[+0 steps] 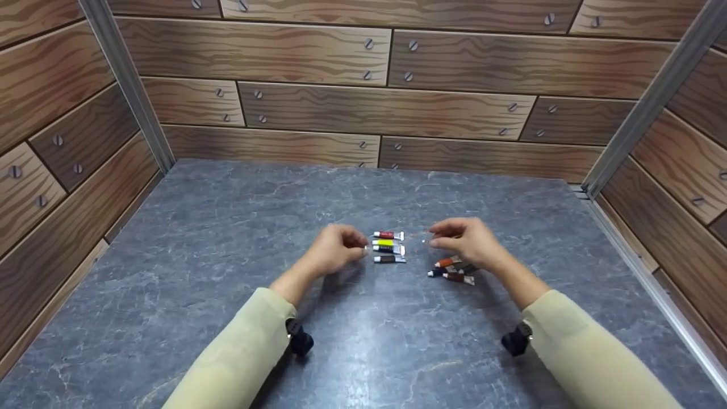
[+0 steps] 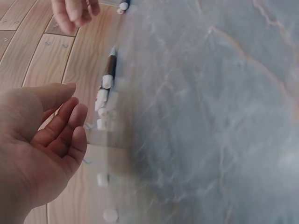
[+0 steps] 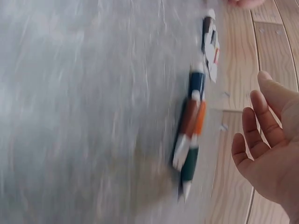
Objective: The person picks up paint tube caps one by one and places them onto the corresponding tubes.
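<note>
Four tubes (image 1: 389,249) align on the surface (image 1: 272,199) between side edges; left hand (image 1: 334,249), right hand (image 1: 471,243) released; arranging seemingly needs pinching next.

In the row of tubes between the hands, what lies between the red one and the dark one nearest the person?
A yellow tube and another dark tube, as the head view shows.

Your left hand (image 2: 44,144) shows its palm, fingers loosely bent; just beside it in the view lies a dark tube (image 2: 110,65) with a white cap, other white caps (image 2: 102,123) crowding near it; two white pieces (image 2: 103,179) sit apart below, blurred; your right hand (image 2: 77,11) enters at the top; a plank wall (image 2: 28,60) borders the grey marbled tabletop (image 2: 210,116).
</note>
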`<state>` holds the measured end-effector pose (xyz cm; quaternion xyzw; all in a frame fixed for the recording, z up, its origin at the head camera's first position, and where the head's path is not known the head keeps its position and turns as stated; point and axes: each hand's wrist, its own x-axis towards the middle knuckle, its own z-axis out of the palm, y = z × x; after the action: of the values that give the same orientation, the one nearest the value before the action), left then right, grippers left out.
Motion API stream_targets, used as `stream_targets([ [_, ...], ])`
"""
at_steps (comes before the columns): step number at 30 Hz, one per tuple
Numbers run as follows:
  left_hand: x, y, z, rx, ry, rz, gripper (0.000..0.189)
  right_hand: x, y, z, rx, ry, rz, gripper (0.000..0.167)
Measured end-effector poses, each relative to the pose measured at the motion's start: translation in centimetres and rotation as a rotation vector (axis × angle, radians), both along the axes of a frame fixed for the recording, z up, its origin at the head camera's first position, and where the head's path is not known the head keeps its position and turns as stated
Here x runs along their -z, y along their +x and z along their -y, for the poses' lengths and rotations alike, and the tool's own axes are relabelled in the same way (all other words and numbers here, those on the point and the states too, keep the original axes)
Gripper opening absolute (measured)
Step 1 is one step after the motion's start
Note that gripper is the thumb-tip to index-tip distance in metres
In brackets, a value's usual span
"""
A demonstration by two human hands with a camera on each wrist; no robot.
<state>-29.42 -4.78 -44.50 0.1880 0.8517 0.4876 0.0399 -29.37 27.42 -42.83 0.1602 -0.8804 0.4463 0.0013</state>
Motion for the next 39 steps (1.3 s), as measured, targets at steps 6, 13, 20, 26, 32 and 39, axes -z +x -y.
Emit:
stream_targets([
  [6, -0.7, 0.3, 1.4, -0.005, 0.036, -0.029, 0.014, -0.1, 0.4, -2.9, 0.002, 0.055, 0.016, 0.034],
  [13, -1.0, 0.7, 3.4, 0.024, 0.063, -0.061, 0.013, 0.7, 0.9, -5.8, -0.011, 0.131, 0.069, 0.035],
  [20, -1.7, 0.8, 5.7, 0.044, 0.076, -0.091, 0.017, 1.8, 1.3, -7.5, -0.036, 0.128, 0.107, 0.034],
  [26, -2.1, 1.0, 7.1, 0.036, 0.069, -0.093, 0.017, 2.4, 1.4, -8.2, -0.071, 0.159, 0.099, 0.032],
  [32, -1.9, 0.9, 8.0, 0.041, 0.082, -0.083, 0.019, 2.7, 1.5, -8.5, -0.095, 0.196, 0.081, 0.030],
  [39, -1.6, 0.4, 8.6, 0.031, 0.066, -0.057, 0.019, 3.0, 1.4, -8.4, -0.139, 0.225, 0.002, 0.024],
])
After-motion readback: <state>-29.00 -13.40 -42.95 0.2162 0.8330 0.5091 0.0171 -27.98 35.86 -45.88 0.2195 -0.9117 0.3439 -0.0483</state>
